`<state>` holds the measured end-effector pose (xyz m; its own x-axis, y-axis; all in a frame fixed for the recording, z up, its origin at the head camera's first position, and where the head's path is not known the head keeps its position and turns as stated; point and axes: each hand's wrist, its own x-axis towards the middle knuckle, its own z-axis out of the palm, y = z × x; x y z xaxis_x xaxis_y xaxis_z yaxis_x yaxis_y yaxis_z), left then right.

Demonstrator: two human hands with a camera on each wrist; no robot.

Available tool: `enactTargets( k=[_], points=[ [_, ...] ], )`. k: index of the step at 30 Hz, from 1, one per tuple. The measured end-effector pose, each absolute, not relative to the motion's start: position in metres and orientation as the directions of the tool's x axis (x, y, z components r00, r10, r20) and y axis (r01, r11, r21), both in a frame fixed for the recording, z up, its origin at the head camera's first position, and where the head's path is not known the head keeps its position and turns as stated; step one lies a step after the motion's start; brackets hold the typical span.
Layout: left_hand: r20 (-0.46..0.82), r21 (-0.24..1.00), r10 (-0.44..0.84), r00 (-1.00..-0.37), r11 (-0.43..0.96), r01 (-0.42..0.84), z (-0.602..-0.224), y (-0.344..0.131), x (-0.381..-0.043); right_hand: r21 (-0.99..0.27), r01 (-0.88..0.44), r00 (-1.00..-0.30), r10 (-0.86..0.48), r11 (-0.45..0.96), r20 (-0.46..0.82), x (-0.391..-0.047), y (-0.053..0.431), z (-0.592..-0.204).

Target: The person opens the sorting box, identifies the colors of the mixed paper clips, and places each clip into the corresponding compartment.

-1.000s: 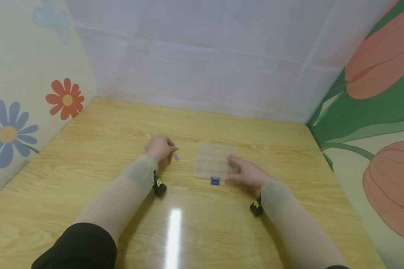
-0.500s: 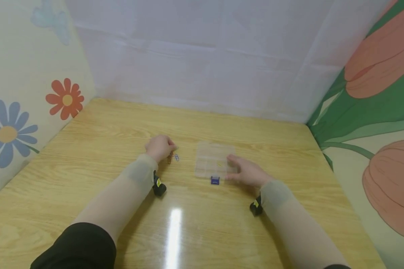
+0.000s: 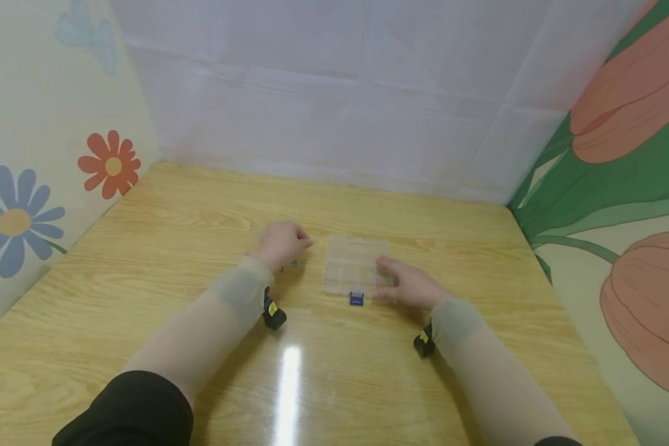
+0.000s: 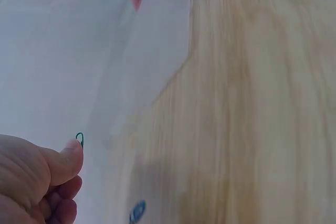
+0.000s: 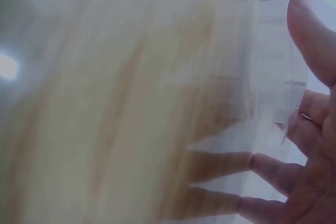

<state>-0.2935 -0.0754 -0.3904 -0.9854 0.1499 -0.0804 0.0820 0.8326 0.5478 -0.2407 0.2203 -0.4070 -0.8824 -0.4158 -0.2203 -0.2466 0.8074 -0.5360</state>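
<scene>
Between thumb and forefinger my left hand (image 3: 283,243) pinches a green paper clip (image 4: 80,137), whose loop pokes out past the thumb tip. Just right of that hand lies a clear plastic compartment box (image 3: 342,263) with a blue latch (image 3: 356,299) on its near side. A small yellow piece (image 3: 365,272) shows inside the box. My right hand (image 3: 412,286) holds the box's right end, its thumb near the front edge and its fingers spread along the side. Below the left hand, a blue paper clip (image 4: 137,211) lies on the table.
More paper clips (image 3: 281,269) on the wood-grain table (image 3: 334,384) are partly hidden behind the left wrist. A white sheet (image 3: 334,93) hangs at the back. Flower-printed panels (image 3: 619,204) stand at both sides.
My left hand has moved right from the small pile of paper clips toward the box, carrying a green clip. The right hand has stayed at the box.
</scene>
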Motion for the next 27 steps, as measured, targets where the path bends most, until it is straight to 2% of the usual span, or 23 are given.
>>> enactTargets(
  k=[17,27],
  points=[
    [-0.019,0.562,0.283,-0.959,0.796,0.224,-0.394,-0.017,-0.278,-0.540,-0.233,-0.886,-0.405,0.809,-0.226,-0.240,0.222,-0.406],
    [-0.051,0.552,0.299,-0.953,0.804,0.222,-0.402,-0.004,-0.273,-0.528,-0.265,-0.884,-0.422,0.807,-0.201,-0.242,0.222,-0.407]
  ],
)
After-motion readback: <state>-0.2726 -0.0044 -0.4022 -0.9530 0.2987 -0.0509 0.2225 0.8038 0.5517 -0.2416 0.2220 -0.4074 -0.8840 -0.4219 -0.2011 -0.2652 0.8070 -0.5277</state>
